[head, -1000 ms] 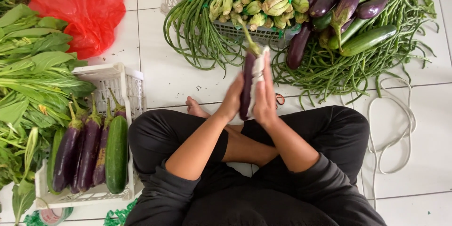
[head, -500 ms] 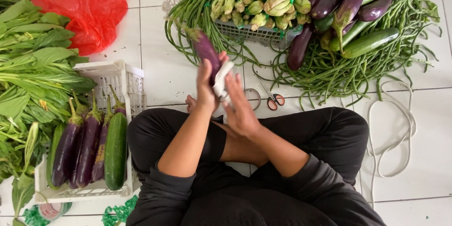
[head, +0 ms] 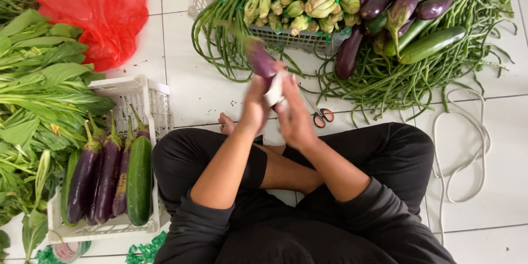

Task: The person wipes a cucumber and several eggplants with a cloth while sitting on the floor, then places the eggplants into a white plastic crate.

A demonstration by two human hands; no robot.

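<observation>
Tiled floor [head: 495,148]; eggplant [head: 259,59] stem-end up-left.

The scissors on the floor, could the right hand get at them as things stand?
Probably yes, once it lets go. The scissors lie on bare tile just beside the right hand, with nothing over them. But that hand is busy: with the left hand it holds an eggplant and a white wrap.
</observation>
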